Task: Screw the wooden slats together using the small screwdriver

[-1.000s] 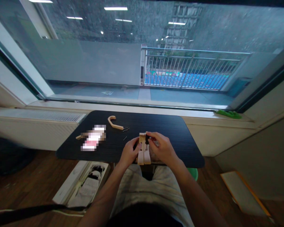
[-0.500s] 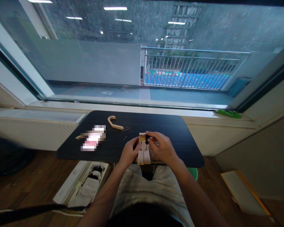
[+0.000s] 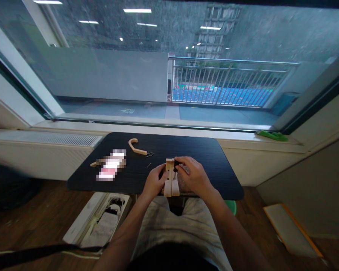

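Near the front edge of the black table (image 3: 183,145), two pale wooden pieces (image 3: 168,190) stand side by side, with dark holes along their faces. My left hand (image 3: 154,181) is closed on their left side, its thumb pressed against the wood. A screwdriver (image 3: 176,165) with a black handle is pinched in the fingers of my right hand (image 3: 196,176). Its shaft points down at the right wooden piece; the tip is too small to make out. Farther back lies a curved wooden hook (image 3: 138,151), with a few small screws (image 3: 150,154) beside it.
A blurred-out pink and white item (image 3: 112,165) lies at the table's left, beside a wooden end (image 3: 93,164). An open white box (image 3: 84,222) sits on the floor at left. Green cloth (image 3: 272,136) rests on the windowsill, and a green bin (image 3: 231,206) shows below the table.
The fingers of my right hand have shifted slightly around the screwdriver handle. My left hand and the wooden pieces stay in place.
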The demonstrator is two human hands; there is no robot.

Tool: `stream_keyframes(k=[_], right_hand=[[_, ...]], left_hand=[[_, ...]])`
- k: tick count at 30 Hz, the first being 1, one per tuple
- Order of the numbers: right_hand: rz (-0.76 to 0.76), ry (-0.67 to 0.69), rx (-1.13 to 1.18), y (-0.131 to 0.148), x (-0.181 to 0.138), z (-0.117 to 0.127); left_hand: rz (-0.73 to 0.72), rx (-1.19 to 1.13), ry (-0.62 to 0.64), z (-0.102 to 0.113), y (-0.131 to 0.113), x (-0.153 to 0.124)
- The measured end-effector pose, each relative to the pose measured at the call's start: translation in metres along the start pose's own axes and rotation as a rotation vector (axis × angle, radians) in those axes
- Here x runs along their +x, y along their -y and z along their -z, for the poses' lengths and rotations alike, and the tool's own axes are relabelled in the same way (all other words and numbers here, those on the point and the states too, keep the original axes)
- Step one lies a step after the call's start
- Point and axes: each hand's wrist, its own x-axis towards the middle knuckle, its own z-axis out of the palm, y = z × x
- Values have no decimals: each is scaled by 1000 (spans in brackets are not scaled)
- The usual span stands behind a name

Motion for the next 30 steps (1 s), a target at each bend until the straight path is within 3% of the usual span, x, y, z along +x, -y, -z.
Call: stream_keyframes(k=[13,30], right_hand=[[-14,43,114,6,4,-1],[8,-13,86,3,3,-4]], left_hand=[[-1,8,0,0,2,-1],[-10,3,-3,1,-1,0]])
